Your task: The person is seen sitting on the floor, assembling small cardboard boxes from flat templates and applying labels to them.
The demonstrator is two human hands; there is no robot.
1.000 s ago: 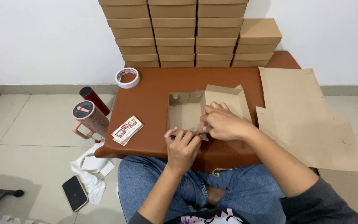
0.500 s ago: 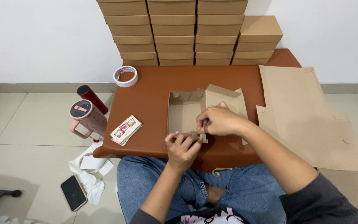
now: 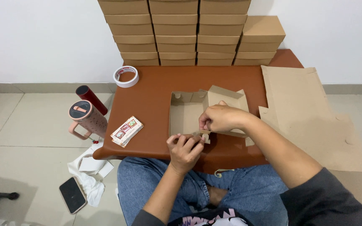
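A half-folded brown cardboard box (image 3: 188,112) lies on the low brown table (image 3: 156,92), its back and left walls standing. My left hand (image 3: 185,148) pinches the box's near edge flap at the table's front. My right hand (image 3: 221,118) grips the near right flap, with a raised panel behind it. Both hands touch the cardboard close together.
Finished brown boxes (image 3: 177,31) are stacked against the wall at the back. Flat cardboard blanks (image 3: 311,113) lie on the right. A tape roll (image 3: 126,76), a small sticker pack (image 3: 127,131), a pink mug (image 3: 86,119), a dark red bottle (image 3: 91,98), a phone (image 3: 72,194) and white cloth (image 3: 89,171) sit left.
The hands shifted slightly along the box's near flap; my right hand moved a little back and up while my left hand stayed at the front edge.
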